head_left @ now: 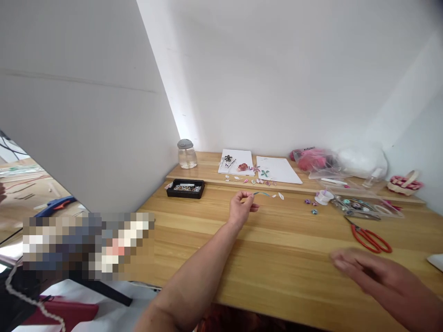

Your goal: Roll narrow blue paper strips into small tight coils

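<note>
My left hand reaches over the middle of the wooden desk, its thumb and finger pinched on a thin, curved greenish-blue strand. Two small white leaf-shaped pieces lie just past the strand's tip. Near the desk's right front, my right hand is smeared by motion, so its grip cannot be made out. Red-handled scissors rest just beyond it. Several small purple and teal beads sit by a white spool.
A black tray of beads and a lidded jar stand on the left. White papers with wire flowers lie on the raised back ledge. To the right are a clear parts box, plastic bags and a small basket.
</note>
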Demonstrator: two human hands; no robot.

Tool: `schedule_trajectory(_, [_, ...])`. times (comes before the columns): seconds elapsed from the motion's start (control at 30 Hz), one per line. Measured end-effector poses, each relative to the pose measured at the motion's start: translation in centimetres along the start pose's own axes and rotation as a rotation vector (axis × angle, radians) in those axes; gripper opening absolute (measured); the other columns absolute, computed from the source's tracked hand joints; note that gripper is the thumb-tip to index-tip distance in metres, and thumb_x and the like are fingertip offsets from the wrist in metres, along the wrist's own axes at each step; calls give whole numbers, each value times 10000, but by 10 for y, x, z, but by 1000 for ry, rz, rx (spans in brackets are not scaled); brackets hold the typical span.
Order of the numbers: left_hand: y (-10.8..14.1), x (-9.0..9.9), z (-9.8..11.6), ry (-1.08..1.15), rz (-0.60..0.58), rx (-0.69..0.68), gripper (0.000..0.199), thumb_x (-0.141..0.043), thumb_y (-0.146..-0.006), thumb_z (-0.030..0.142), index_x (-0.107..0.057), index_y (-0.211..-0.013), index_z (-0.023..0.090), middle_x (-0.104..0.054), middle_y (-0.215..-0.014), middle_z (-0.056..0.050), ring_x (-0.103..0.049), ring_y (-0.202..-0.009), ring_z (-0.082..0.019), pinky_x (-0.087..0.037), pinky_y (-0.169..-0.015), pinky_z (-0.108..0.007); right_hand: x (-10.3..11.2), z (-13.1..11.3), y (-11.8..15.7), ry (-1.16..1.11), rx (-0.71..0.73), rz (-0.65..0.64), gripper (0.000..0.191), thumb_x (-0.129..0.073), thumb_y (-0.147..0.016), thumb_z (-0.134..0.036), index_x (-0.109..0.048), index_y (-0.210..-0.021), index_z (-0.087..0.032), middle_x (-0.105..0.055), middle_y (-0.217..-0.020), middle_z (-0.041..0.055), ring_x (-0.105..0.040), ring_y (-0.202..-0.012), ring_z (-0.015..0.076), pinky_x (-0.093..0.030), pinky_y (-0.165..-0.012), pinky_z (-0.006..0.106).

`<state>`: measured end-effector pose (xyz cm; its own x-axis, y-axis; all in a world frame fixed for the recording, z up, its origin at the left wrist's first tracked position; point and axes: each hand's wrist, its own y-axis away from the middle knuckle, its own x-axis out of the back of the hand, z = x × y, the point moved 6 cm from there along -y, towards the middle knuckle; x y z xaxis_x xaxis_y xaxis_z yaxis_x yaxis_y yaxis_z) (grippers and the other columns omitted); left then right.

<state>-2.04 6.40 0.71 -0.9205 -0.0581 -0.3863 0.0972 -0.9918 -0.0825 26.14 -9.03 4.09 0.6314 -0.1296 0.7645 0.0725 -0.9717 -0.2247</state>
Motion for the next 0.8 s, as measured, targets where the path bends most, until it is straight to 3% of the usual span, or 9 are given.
schedule_trajectory(0.07, [-1, 0, 1, 6, -10, 6, 350, -737, -704, 411, -540, -815, 144, -555, -749, 20, -664, -547, -130, -566, -552, -260, -12, -19, -40, -134, -32, -97, 380, -670, -770, -535, -723, -1063, -298, -732, -1043, 55, -673, -891, 257, -560, -727, 333])
schedule_trajectory(0.17, [-4, 4, 3, 11, 9, -6, 343, -728, -712, 410, -542, -819, 142, -562, -758, 16, -662, -550, -125, -560, -551, -251, -35, -46, -89, -316, -101, -60, 390, -635, -792, -567, -730, -948, -222, -728, -880, 77, -610, -627, 170, -508, -554, 285])
schedule_trajectory(0.3, [-10, 9, 6, 43, 11, -17, 342, -723, -718, 409, -547, -826, 136, -572, -799, 9, -668, -570, -122, -566, -577, -255, -70, -67, -132, -715, -195, 31, 413, -665, -760, -573, -698, -734, -161, -690, -823, 121, -647, -798, 229, -421, -428, 215])
schedule_trajectory(0.37, [-11, 10, 6, 61, 3, -4, 354, -727, -719, 416, -547, -840, 136, -577, -800, 9, -674, -586, -127, -571, -600, -260, -78, -69, -147, -881, -230, 100, 319, -733, -714, -487, -702, -775, -175, -686, -942, 109, -656, -865, 227, -423, -433, 193])
schedule_trajectory(0.43, [-10, 9, 5, 72, -7, 14, 373, -735, -713, 430, -543, -843, 138, -578, -789, 11, -679, -594, -133, -572, -610, -263, -84, -69, -158, -1010, -231, 121, 291, -791, -651, -339, -714, -900, -210, -660, -1110, 85, -659, -947, 221, -470, -489, 186])
schedule_trajectory(0.5, [-8, 7, 4, 86, -21, 38, 394, -747, -699, 445, -541, -839, 140, -572, -779, 16, -681, -596, -137, -569, -606, -261, -90, -67, -165, -1099, -229, 108, 387, -801, -618, -243, -708, -993, -237, -630, -1203, 72, -653, -1014, 228, -508, -542, 193])
schedule_trajectory(0.6, [-6, 2, 0, 117, -61, 85, 428, -771, -665, 460, -548, -848, 144, -584, -799, 11, -684, -601, -138, -563, -596, -255, -101, -57, -167, -1163, -278, 91, 331, -785, -662, -276, -718, -982, -224, -649, -1164, 88, -659, -1021, 245, -506, -510, 189])
schedule_trajectory(0.73, [-1, -5, -4, 119, -120, 141, 472, -799, -623, 479, -559, -861, 150, -615, -793, -6, -687, -621, -146, -555, -607, -257, -113, -38, -162, -1219, -382, 133, 238, -730, -735, -407, -719, -755, -171, -682, -990, 112, -676, -967, 253, -430, -410, 159])
schedule_trajectory(0.8, [1, -7, -6, 106, -136, 156, 488, -802, -610, 496, -566, -860, 150, -618, -762, -6, -681, -617, -143, -551, -621, -262, -116, -35, -160, -1234, -348, 116, 203, -762, -698, -339, -735, -846, -203, -684, -1005, 88, -669, -986, 245, -463, -448, 162])
